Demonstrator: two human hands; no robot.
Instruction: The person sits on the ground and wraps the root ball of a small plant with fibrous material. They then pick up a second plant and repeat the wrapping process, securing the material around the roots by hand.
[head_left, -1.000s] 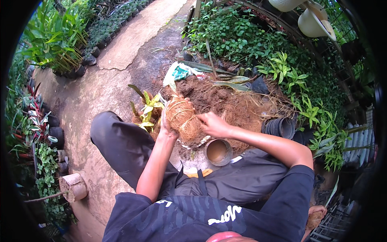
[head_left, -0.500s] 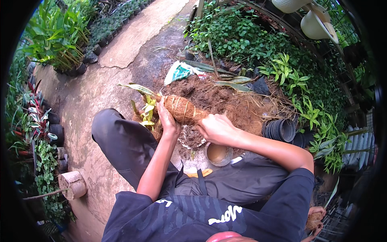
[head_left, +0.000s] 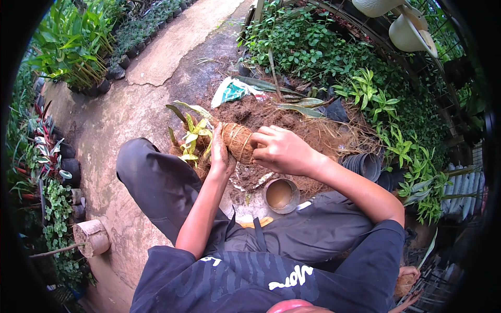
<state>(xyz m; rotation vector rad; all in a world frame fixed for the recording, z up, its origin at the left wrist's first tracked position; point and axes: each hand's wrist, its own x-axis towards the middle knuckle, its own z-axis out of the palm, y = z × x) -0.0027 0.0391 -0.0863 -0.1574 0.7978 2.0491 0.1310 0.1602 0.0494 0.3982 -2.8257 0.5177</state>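
Observation:
A root ball wrapped in brown coconut fibre (head_left: 238, 142) and wound with string lies across between my two hands, above my lap. My left hand (head_left: 221, 151) grips its left end, where a long striped leaf (head_left: 198, 109) sticks out. Against its right end my right hand (head_left: 276, 148) is closed, with fingers bent together; whether string is pinched in them is hidden. Beside my left hand stand yellow-green leafy plants (head_left: 193, 136) with fibre-wrapped bases. Below my right hand a round pot of brown liquid (head_left: 281, 195) rests by my leg.
Loose brown fibre (head_left: 308, 141) is heaped beyond my hands, with a green-and-white plastic bag (head_left: 235, 91) and cut leaves (head_left: 300, 111) at its far edge. Stacked black pots (head_left: 368, 166) lie to the right. Potted plants (head_left: 49, 141) line the left, near a cylindrical block (head_left: 93, 238).
The fibre ball has turned, its right end coming nearer level and partly behind my right hand. My right hand has risen and rolled, showing its back. My left hand shifted slightly right.

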